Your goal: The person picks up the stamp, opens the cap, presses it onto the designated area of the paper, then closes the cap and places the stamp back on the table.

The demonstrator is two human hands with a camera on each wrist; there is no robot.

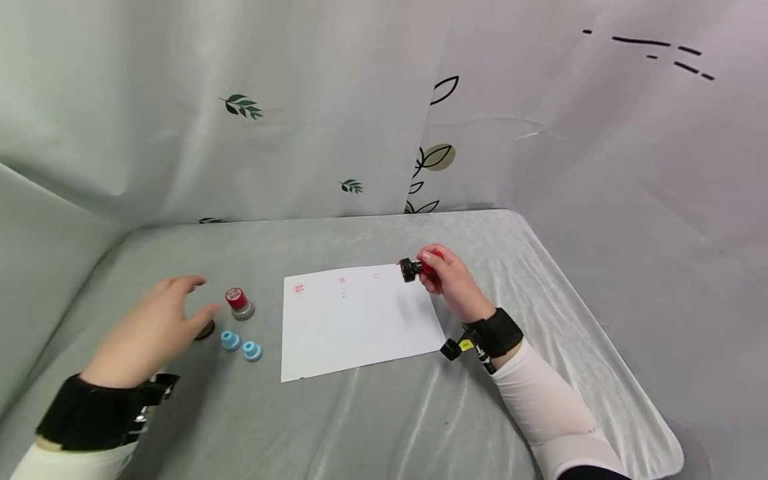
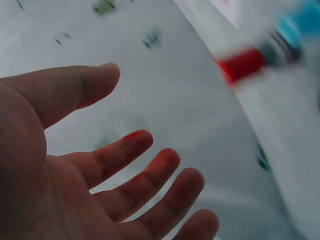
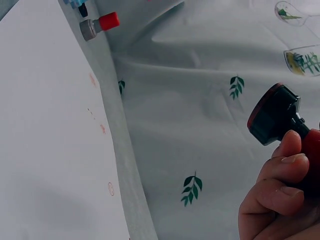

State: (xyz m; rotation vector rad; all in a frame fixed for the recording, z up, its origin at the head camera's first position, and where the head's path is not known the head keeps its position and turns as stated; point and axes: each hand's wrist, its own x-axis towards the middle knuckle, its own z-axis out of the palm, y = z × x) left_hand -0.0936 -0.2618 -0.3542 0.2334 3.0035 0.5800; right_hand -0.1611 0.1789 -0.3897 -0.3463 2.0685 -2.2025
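Note:
My right hand [image 1: 453, 283] grips a stamp [image 1: 411, 269] by its red handle, above the far right corner of a white sheet of paper [image 1: 360, 333]. In the right wrist view the stamp's black head [image 3: 274, 114] points away from the curled fingers, its face edged in red. My left hand [image 1: 150, 327] hovers at the left with fingers spread and nothing in them; red stains show on its fingertips [image 2: 137, 141]. Partly hidden behind its thumb lies a dark round object [image 1: 206, 331]. Beside it stands a red-topped stamp [image 1: 239, 303] with a grey lower part.
Two light-blue ringed pieces [image 1: 231, 340] stand between the left hand and the paper. Along the paper's far edge are red stamped prints [image 1: 299, 288] and small dark marks. Grey cloth [image 1: 384, 427] covers the table; a patterned curtain [image 1: 300, 133] hangs behind.

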